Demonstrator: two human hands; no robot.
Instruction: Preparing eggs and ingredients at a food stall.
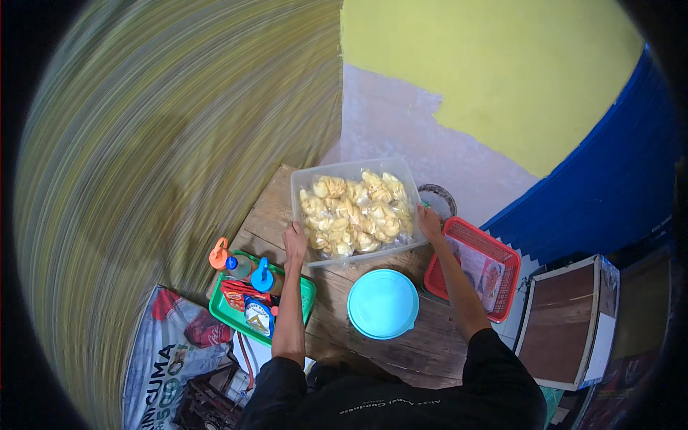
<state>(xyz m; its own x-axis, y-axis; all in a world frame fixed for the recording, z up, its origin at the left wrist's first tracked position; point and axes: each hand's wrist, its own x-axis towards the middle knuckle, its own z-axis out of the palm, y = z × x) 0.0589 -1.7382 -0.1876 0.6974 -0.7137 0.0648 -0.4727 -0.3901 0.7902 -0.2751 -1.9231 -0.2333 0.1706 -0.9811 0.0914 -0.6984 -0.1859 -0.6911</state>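
Both my hands hold a clear plastic box point(344, 167) by its opposite sides, over the far part of the wooden table. Inside lie several knotted clear plastic bags point(351, 213) of pale yellow pieces, perhaps chips. My left hand point(294, 241) is closed on the near left side of the box. At its right side, my right hand point(429, 221) grips the edge; part of its fingers is hidden. Between my forearms stands a round container with a turquoise lid point(383, 304), nearer to me than the box.
On the left of the wooden table point(266, 213), a green basket point(231, 317) holds bottles and packets. To the right stands a red basket point(510, 290) with a printed package inside. Behind it is a round dark-rimmed bucket point(446, 197). A striped curtain point(179, 129) hangs at left.
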